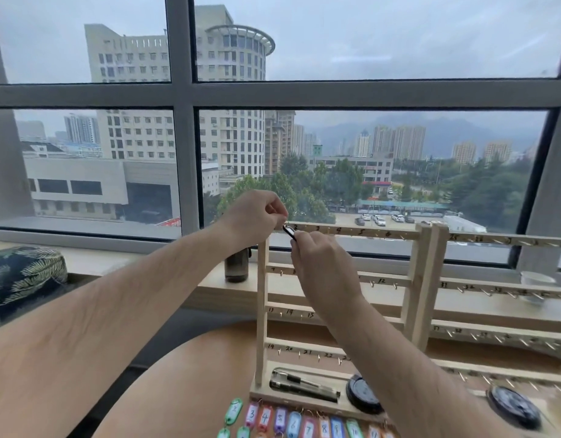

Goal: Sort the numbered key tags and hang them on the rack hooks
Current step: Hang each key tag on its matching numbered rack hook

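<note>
Head view, left to right. A leaf-print cushion (23, 273) sits far left by the sill. Your left arm comes in from the lower left and runs up and to the right, wrist bent. Your left hand (253, 216) is raised at the top left corner of the rack (262, 311), fingers curled in, fingertips pinching the small metal ring of the black key tag (290, 231). A dark bottle (237, 263) stands on the sill just under that wrist.

The tag hangs tilted at the left end of the top rail, next to the mark 2. Can't tell if the ring is on a hook.

Your right arm rises from the lower right, in front of the rack's middle rails. Your right hand (320, 263) is just below the left, back of the hand to the camera, thumb and fingers closed on the tag's lower end.

At the bottom edge, the coloured key tags (293, 423) lie in a row on the table (193, 390), just in front of the rack base. On the base lie dark pens (304, 385) and a round black lid (362, 393). Further right, a second rack (494, 289) stands touching the first.
</note>
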